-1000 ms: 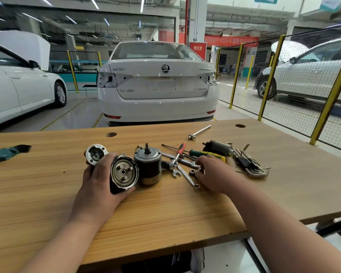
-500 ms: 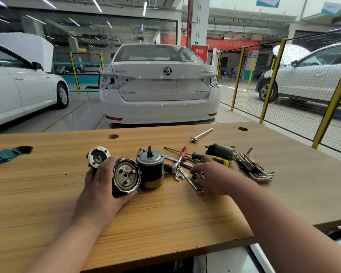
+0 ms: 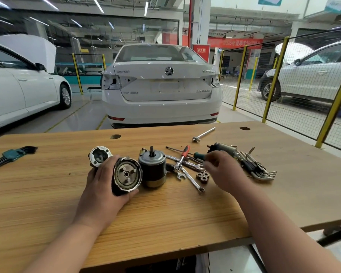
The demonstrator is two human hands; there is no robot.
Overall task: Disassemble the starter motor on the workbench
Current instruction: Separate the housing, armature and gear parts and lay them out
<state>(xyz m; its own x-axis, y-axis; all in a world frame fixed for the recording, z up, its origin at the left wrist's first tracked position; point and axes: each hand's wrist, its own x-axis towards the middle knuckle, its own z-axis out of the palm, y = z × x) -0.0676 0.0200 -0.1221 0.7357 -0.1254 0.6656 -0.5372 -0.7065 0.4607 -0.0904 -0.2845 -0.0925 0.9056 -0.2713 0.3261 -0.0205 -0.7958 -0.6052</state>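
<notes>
Starter motor, part-stripped, on the table [image 3: 165,213]

Head view: the left hand [image 3: 104,192] curls round the gear housing [image 3: 127,175], tilted on edge beside the upright motor body [image 3: 153,168]. Small gears [image 3: 202,176] lie near. The right hand [image 3: 224,174] hovers blurred over the tools; I cannot tell its grip. Probably heavy, rigid, greasy metal: best held by the outer rim, clear of the 3 pins.

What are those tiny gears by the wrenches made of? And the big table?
The tiny gears look like dark bare metal, probably steel: dull gleam, crisp teeth. The table looks like wood or a wood-print laminate: tan, smooth, with long straight grain lines. Which one, I cannot tell.
</notes>
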